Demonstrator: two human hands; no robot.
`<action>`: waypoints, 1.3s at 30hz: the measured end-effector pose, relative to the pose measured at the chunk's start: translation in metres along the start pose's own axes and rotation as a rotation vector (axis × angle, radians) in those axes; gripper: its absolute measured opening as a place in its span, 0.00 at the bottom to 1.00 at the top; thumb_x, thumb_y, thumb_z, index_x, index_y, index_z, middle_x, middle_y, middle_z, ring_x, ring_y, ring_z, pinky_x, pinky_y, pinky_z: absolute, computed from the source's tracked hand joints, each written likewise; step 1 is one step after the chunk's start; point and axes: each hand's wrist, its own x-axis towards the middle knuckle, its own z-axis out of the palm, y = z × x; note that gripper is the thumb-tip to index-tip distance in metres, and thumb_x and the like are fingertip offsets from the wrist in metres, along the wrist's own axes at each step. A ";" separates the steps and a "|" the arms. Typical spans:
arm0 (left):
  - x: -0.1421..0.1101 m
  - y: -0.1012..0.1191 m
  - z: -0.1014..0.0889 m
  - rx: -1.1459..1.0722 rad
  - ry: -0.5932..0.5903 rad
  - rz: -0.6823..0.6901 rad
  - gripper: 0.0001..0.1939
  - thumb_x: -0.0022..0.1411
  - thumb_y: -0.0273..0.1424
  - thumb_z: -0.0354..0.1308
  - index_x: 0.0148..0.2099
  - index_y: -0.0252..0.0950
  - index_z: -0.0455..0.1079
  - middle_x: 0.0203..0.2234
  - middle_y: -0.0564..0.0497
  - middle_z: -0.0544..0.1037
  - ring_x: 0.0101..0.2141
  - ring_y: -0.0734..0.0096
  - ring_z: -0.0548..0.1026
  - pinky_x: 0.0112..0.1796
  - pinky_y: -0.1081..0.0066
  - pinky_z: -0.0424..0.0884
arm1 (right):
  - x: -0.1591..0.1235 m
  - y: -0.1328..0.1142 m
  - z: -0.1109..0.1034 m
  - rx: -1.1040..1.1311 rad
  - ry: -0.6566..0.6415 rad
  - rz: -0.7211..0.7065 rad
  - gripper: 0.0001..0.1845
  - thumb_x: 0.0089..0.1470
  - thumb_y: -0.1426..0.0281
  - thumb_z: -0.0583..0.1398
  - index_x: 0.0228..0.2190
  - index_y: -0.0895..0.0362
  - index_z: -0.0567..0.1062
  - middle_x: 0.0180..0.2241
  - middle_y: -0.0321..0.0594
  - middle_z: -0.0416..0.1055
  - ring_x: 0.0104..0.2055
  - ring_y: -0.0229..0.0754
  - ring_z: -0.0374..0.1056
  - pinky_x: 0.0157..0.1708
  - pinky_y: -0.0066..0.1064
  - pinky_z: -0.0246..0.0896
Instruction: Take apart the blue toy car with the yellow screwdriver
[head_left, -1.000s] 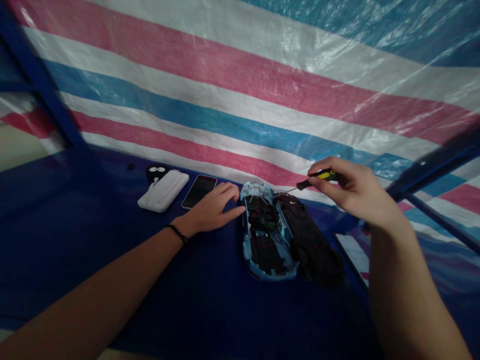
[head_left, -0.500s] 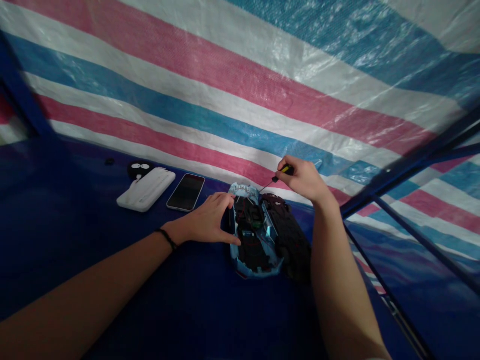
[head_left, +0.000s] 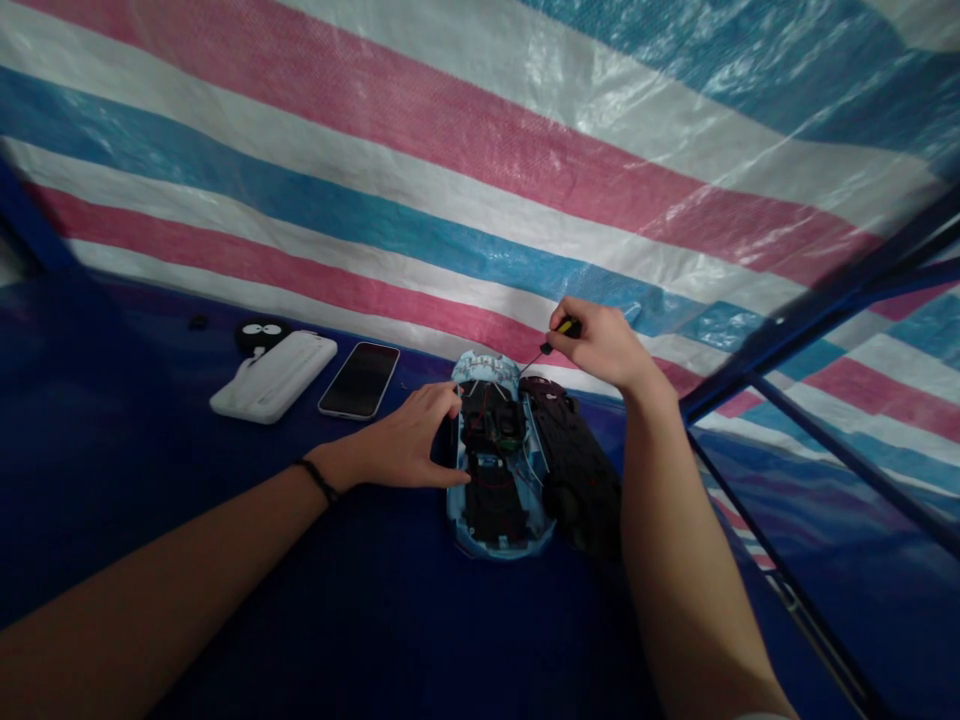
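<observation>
Currently we have the blue toy car body (head_left: 495, 492) lying open side up on the dark blue worktop (head_left: 375, 600), just left of a black chassis (head_left: 579, 462). Our left hand (head_left: 401, 438) is at the body's left edge, thumb and fingers spread apart. In our right hand (head_left: 600, 342), the fingers are clamped on the handle of a screwdriver (head_left: 547, 348); its shaft slants down to the body's far right corner, though we cannot tell whether the tip touches. A phone (head_left: 360, 380) lies beyond our left hand.

Dim — glare on striped sheet (head_left: 480, 170), upper right; tabletop (head_left: 390, 610) dark with shadow — edges soft, stretched.
</observation>
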 end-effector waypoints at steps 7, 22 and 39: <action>0.000 0.003 -0.001 -0.024 -0.006 0.016 0.29 0.57 0.45 0.75 0.48 0.37 0.63 0.57 0.34 0.70 0.65 0.39 0.65 0.64 0.43 0.66 | 0.001 -0.007 0.001 -0.085 -0.015 -0.062 0.03 0.53 0.70 0.61 0.31 0.57 0.75 0.31 0.41 0.77 0.32 0.43 0.68 0.36 0.33 0.56; 0.002 0.001 -0.001 -0.025 -0.022 0.028 0.30 0.57 0.45 0.74 0.48 0.39 0.60 0.58 0.34 0.69 0.69 0.39 0.60 0.66 0.40 0.62 | 0.002 -0.011 0.002 -0.188 -0.031 -0.156 0.04 0.52 0.74 0.59 0.33 0.58 0.74 0.35 0.47 0.77 0.37 0.48 0.70 0.39 0.35 0.55; 0.002 -0.001 0.000 -0.013 -0.012 0.052 0.30 0.56 0.46 0.74 0.48 0.39 0.60 0.58 0.32 0.69 0.69 0.37 0.61 0.65 0.38 0.63 | 0.000 -0.009 0.000 -0.195 -0.007 -0.143 0.04 0.53 0.72 0.59 0.33 0.58 0.75 0.35 0.47 0.77 0.37 0.47 0.71 0.39 0.34 0.57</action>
